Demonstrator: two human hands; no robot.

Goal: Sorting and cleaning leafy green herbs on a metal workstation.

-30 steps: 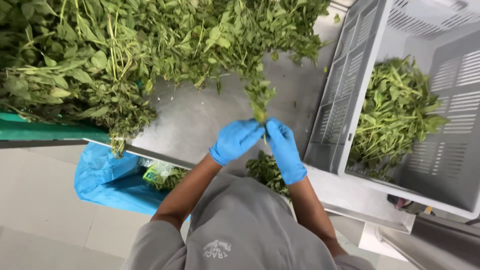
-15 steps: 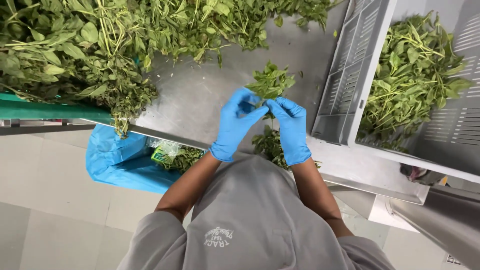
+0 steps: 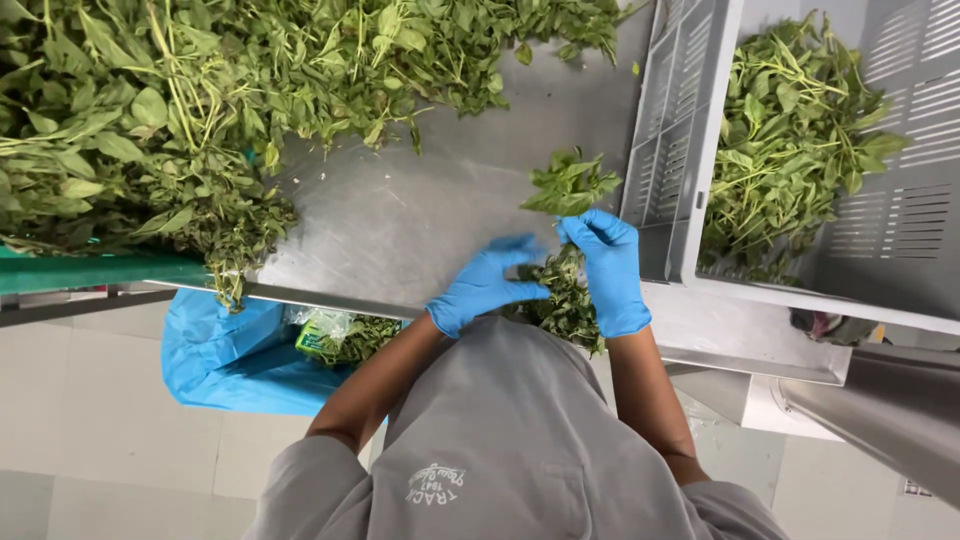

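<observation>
right hand [image 3: 608,272]: blue glove, fingers closed round the stem of a herb sprig [image 3: 568,188]; leafy top sticks up above the fist, over the bare desk.
left hand [image 3: 487,284]: blue glove, fingers curled, thumb and fingertips pinching the lower part of the same sprig just beside the right hand. Slightly motion-blurred, exact grip point hard to tell.
herb sprig: held upright between both hands, near the desk's front edge, just left of the grey crate. Darker leaves trail down below the hands towards the person's chest.
desk [image 3: 420,210]: steel top, bare patch in the middle under the hands.
herb pile [image 3: 200,100]: large loose heap of green leafy stems, covers the left and far part of the desk, some stems droop over the front edge. Well apart from the hands.
grey crate [image 3: 680,130]: slotted plastic, right of the hands, its near wall close to the right hand, not touching as far as I can tell.
crate contents [image 3: 790,130]: heap of green leafy sprigs inside.
blue bag [image 3: 230,355]: below the desk edge, left of the person, open; green scraps [image 3: 350,338] and a bit of clear wrap at its mouth.
person: grey top, forearms bare, standing at the front edge of the desk.
</observation>
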